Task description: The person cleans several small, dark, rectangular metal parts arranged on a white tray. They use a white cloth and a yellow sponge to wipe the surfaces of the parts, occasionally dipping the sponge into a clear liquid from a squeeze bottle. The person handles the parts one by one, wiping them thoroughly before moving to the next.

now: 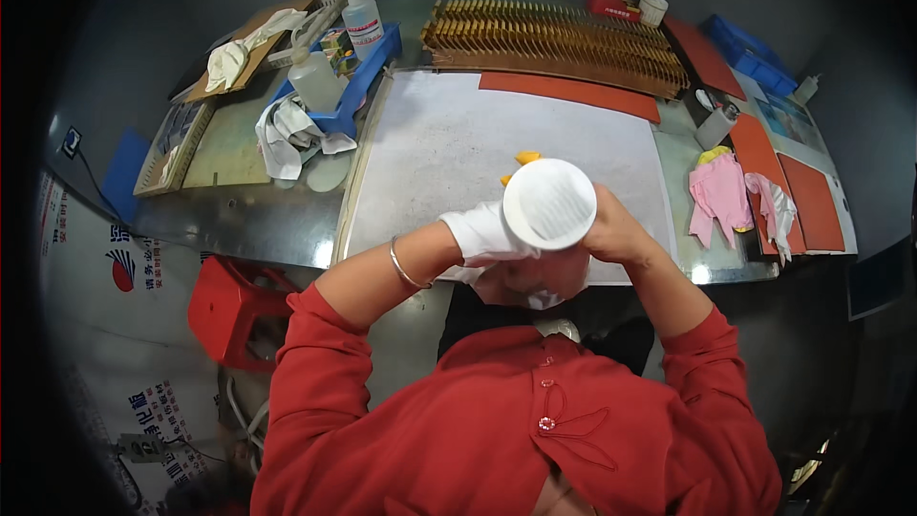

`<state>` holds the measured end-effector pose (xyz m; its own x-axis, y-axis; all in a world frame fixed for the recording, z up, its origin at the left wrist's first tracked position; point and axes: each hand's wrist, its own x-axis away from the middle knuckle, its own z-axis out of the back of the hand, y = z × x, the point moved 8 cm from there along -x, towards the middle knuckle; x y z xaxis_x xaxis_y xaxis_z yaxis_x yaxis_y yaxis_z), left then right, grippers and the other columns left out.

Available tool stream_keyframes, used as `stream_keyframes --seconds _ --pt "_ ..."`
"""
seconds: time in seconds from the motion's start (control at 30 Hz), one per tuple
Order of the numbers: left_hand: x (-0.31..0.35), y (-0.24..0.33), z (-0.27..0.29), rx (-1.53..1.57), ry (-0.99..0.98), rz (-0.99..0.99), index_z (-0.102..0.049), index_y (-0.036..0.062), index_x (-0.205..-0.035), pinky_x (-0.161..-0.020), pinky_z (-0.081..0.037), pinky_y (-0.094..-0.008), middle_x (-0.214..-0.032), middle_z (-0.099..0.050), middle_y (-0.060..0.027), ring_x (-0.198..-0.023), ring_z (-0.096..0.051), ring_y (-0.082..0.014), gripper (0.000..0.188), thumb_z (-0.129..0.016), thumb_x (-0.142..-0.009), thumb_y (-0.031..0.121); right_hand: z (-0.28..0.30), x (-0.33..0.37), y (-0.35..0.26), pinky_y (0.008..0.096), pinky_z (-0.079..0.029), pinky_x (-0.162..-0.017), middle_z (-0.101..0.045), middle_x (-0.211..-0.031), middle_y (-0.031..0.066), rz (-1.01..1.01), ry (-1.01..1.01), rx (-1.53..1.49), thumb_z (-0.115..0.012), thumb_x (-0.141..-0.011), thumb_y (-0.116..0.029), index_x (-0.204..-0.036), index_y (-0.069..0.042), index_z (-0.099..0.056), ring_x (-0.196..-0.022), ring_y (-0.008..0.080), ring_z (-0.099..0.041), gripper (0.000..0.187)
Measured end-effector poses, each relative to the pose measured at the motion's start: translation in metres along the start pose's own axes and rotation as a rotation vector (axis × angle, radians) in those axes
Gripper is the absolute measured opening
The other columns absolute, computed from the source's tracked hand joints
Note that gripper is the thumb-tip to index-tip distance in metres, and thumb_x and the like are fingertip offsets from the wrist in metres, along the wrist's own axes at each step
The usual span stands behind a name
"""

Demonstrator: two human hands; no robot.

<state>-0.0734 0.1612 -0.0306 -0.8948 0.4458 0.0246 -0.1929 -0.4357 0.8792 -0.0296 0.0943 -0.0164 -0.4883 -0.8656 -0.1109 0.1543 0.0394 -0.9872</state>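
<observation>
Nearest, my gloved left hand (pixel 485 233) and bare right hand (pixel 616 226) flank a round white piece (pixel 551 203) above the pale sheet (pixel 430 143). Both hands curl inward at its sides; it hides most of my fingers, so I cannot tell how far they close or how firmly they hold. Loose glove cloth could let the piece slip; bare skin could smudge it. Yellow bits (pixel 527 158) show past its far edge. Farther out on the counter (pixel 253 222), a careless left reach could tip the squeeze bottle (pixel 315 81). Farthest, the rack (pixel 554 38) of upright plates could suffer if an overlong reach snagged them.
</observation>
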Motion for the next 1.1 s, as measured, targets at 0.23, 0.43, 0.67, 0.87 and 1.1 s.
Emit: stream_keyframes --seconds 0.23,0.43,0.67,0.87,1.1 --pt "-0.006 -0.015 -0.014 0.691 0.071 0.161 -0.035 0.0028 -0.128 -0.085 -0.044 -0.0275 -0.121 -0.046 -0.0096 -0.103 -0.051 -0.0146 0.071 -0.073 -0.068 0.007 0.037 0.009 0.011 0.0287 -0.046 -0.079 -0.061 -0.101 0.0076 0.167 0.365 -0.252 -0.064 -0.074 -0.001 -0.107 0.002 -0.055 -0.092 0.0159 -0.058 0.035" --pt "-0.054 0.009 -0.003 0.775 0.337 -0.046 -0.045 0.0008 -0.12 -0.09 -0.042 -0.0294 -0.114 -0.054 -0.0064 -0.104 -0.051 -0.0153 0.06 -0.075 -0.069 0.01 0.044 0.022 -0.007 0.0319 -0.049 -0.07 -0.064 -0.087 0.0155 0.246 0.41 0.35 -0.061 -0.069 -0.002 -0.093 0.001 -0.06 -0.081 0.0275 -0.063 0.025" --pt "-0.063 -0.011 -0.004 0.928 0.597 -0.195 -0.049 0.0007 -0.118 -0.093 -0.04 -0.0291 -0.119 -0.054 -0.0095 -0.107 -0.052 -0.0173 0.041 -0.063 -0.08 0.01 0.033 0.013 -0.004 0.0391 -0.049 -0.063 -0.059 -0.085 0.0175 0.219 0.501 0.807 -0.064 -0.069 -0.009 -0.094 0.0 -0.056 -0.077 0.0348 -0.059 0.028" --pt "-0.063 -0.033 -0.011 1.074 0.53 -0.163 -0.053 0.0022 -0.108 -0.085 -0.046 -0.0307 -0.106 -0.06 -0.0115 -0.099 -0.056 -0.0196 0.027 -0.056 -0.086 0.018 0.022 0.036 0.012 0.0379 -0.047 -0.069 -0.058 -0.092 0.0222 -0.031 0.303 1.045 -0.066 -0.072 -0.017 -0.102 0.004 -0.054 -0.084 0.0352 -0.057 0.039" --pt "-0.079 -0.011 -0.034 0.874 0.148 -0.097 -0.049 0.0045 -0.115 -0.079 -0.046 -0.0241 -0.103 -0.058 -0.0047 -0.09 -0.055 -0.0115 0.03 -0.055 -0.086 0.011 0.094 0.083 0.021 0.0336 -0.042 -0.09 -0.054 -0.117 0.0139 0.017 0.395 0.197 -0.078 -0.065 -0.025 -0.122 0.001 -0.045 -0.109 0.0232 -0.051 0.071"
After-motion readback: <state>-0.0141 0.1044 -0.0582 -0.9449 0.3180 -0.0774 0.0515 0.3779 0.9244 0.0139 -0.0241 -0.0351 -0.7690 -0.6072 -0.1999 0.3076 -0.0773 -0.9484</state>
